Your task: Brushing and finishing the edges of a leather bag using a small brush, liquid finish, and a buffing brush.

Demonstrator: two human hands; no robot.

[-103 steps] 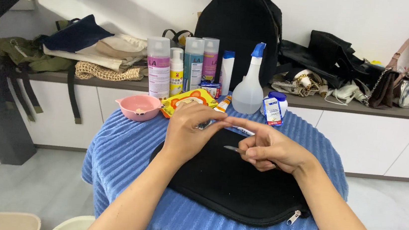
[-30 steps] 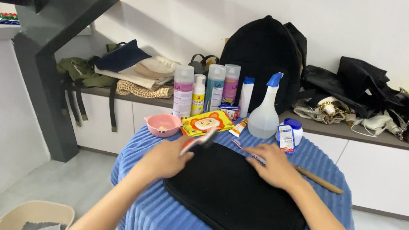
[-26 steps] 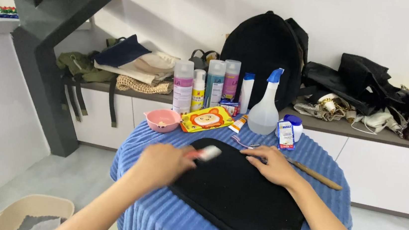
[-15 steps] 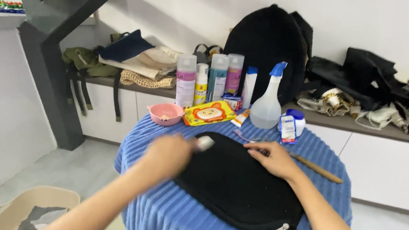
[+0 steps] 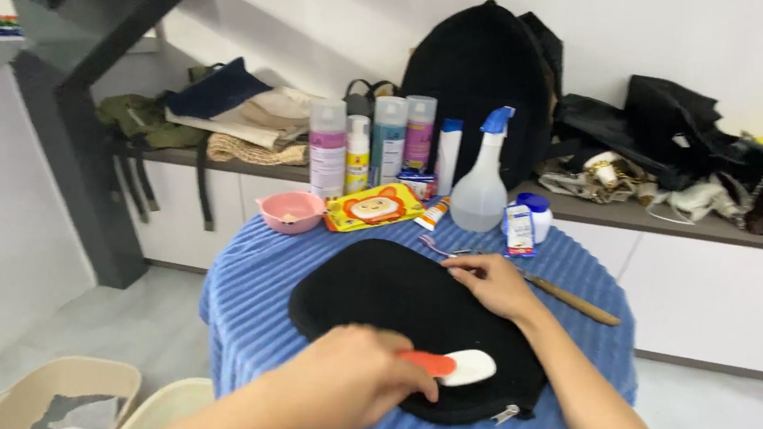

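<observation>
Black pouch (image 5: 409,310) under both hands, left hand (image 5: 351,384) gripping brush (image 5: 451,366).

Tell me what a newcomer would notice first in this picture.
The left hand holds a small brush with an orange handle and white head on a black zippered pouch, centre of the blue-covered round table. The right hand rests on the pouch's far edge, with bottles lined behind.

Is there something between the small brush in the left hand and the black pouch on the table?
Nothing visible. The left hand holds the small brush directly over the black pouch; whether it touches cannot be told. The right hand rests on the pouch's far edge.
</observation>
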